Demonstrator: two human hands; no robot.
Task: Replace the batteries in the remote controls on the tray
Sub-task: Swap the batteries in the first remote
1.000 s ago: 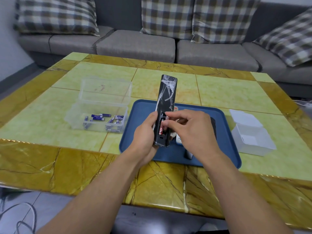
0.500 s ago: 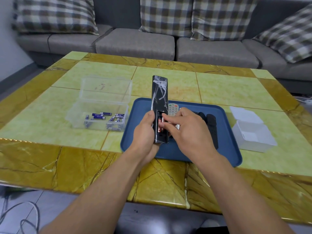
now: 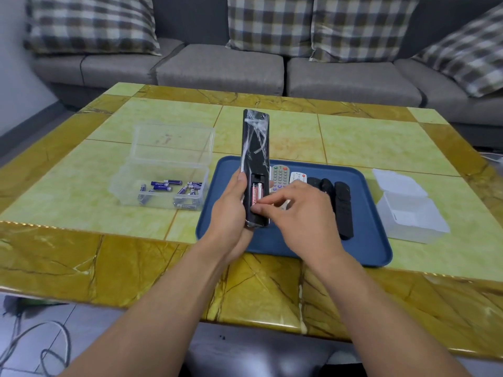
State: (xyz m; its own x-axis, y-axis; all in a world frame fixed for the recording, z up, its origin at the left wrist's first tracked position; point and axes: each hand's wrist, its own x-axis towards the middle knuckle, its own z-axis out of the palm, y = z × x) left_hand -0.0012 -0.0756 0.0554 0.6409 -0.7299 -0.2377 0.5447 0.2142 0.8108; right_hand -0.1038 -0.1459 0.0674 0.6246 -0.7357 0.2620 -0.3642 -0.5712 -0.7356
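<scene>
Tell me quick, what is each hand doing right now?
Left hand: grips the black remote, battery bay open.
Right hand: fingertips at the red batteries; whether it pinches one cannot be told.

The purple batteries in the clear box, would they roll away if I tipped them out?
Probably. The purple batteries are smooth little cylinders lying loose at all angles, so they'd likely roll on the glossy table. The clear box walls seem to be what corrals them.
</scene>
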